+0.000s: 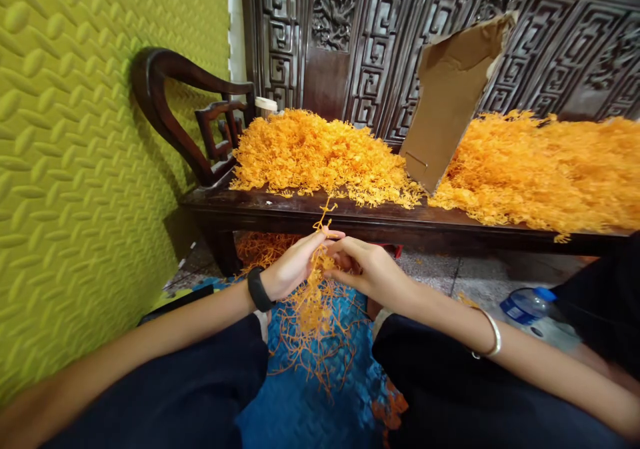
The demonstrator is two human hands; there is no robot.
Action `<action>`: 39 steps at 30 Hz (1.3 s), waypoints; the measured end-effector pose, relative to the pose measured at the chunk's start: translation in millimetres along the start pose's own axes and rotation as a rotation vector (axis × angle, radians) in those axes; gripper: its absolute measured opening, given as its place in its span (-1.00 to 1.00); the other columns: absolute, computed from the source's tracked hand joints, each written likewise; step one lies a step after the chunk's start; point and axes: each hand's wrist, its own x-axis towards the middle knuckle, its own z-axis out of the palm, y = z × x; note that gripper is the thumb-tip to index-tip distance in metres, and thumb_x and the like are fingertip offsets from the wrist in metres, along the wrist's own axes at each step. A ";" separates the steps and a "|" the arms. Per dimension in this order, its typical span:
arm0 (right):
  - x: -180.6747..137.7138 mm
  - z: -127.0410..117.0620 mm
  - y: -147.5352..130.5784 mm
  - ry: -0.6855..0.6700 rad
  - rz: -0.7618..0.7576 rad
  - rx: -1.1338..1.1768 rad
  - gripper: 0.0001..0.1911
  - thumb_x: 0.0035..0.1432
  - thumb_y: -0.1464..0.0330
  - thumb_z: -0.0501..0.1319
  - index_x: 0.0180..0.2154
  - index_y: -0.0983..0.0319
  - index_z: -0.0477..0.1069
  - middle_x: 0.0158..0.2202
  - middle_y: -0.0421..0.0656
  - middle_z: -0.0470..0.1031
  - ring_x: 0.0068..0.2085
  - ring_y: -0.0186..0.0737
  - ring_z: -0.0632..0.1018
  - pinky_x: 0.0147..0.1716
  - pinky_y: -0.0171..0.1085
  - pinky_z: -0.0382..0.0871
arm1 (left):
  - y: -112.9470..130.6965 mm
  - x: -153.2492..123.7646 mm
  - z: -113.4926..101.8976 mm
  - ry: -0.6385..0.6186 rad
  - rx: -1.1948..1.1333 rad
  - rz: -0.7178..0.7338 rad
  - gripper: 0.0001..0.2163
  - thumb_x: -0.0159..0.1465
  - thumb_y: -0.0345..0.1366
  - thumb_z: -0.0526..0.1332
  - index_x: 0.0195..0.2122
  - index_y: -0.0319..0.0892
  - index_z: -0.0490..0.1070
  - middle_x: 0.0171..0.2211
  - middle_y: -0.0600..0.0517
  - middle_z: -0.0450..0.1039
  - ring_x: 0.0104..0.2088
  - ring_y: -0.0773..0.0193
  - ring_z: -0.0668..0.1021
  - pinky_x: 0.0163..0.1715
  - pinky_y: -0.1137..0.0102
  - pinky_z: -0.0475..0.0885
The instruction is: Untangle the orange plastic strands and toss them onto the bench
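My left hand [295, 265] is closed on a thin, branched orange plastic strand [325, 217], whose tip sticks up past the fingers. From the right, my right hand [373, 269] meets it, fingers curled and pinching at the orange pieces between the two palms. Part of what they grip is hidden behind the fingers. Below both hands, loose orange twig-like strands [315, 322] lie scattered over a blue sheet [300, 415] between my knees. On the dark wooden bench [300, 210] ahead sits a heap of small orange plastic pieces [320, 152].
An upright cardboard piece [445, 102] divides that heap from a second orange pile [560, 169] on the right. A yellow textured wall mat [90, 169] borders the left, beside the bench's curved armrest [160, 115]. A bottle with a blue cap [530, 302] lies at right, near dark clothing.
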 end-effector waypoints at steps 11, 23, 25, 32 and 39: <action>-6.6 -12.5 0.3 0.051 0.112 0.506 -0.79 0.03 0.35 0.27 -0.41 0.26 0.23 -0.41 -0.24 0.34 -0.37 -0.40 0.40 -0.33 -0.35 0.32 | 8.0 -4.2 -5.6 0.007 0.146 0.008 -0.80 0.21 -0.19 0.18 -0.36 -0.25 0.45 -0.49 0.08 0.41 -0.63 0.48 0.36 -0.60 0.51 0.23; -18.3 -26.5 16.2 -0.076 0.156 0.721 -0.82 0.07 0.37 0.26 -0.25 0.29 0.41 -0.33 -0.17 0.46 -0.34 -0.37 0.48 -0.28 -0.30 0.37 | 11.0 -7.9 -5.5 -0.265 0.072 -0.003 -0.62 0.32 -0.09 -0.02 -0.33 -0.26 0.45 -0.44 -0.07 0.50 -0.41 0.24 0.52 -0.31 0.35 0.36; -18.8 -25.5 15.4 -0.085 0.123 0.742 -0.87 0.07 0.40 0.26 -0.30 0.30 0.38 -0.30 -0.15 0.45 -0.27 -0.34 0.48 -0.21 -0.26 0.36 | 9.7 -7.1 -4.1 -0.292 0.059 -0.013 -0.61 0.33 -0.11 -0.03 -0.37 -0.28 0.46 -0.45 -0.07 0.50 -0.39 0.23 0.53 -0.26 0.33 0.36; -18.0 -24.8 13.2 -0.073 -0.055 0.557 -0.96 0.09 0.47 0.20 -0.39 0.28 0.34 -0.32 -0.16 0.39 -0.24 -0.33 0.44 -0.18 -0.26 0.34 | 6.7 -6.4 -4.0 -0.280 0.085 -0.088 -0.65 0.31 -0.15 0.03 -0.39 -0.31 0.45 -0.48 -0.06 0.48 -0.47 0.27 0.52 -0.34 0.36 0.35; -20.1 -19.0 14.9 -0.025 -0.135 0.309 -0.95 0.11 0.51 0.16 -0.35 0.28 0.36 -0.35 -0.18 0.47 -0.34 -0.40 0.47 -0.30 -0.38 0.37 | 7.2 -4.3 -6.0 -0.203 0.067 -0.142 -0.69 0.29 -0.13 0.07 -0.41 -0.29 0.38 -0.55 0.01 0.45 -0.55 0.33 0.49 -0.45 0.43 0.33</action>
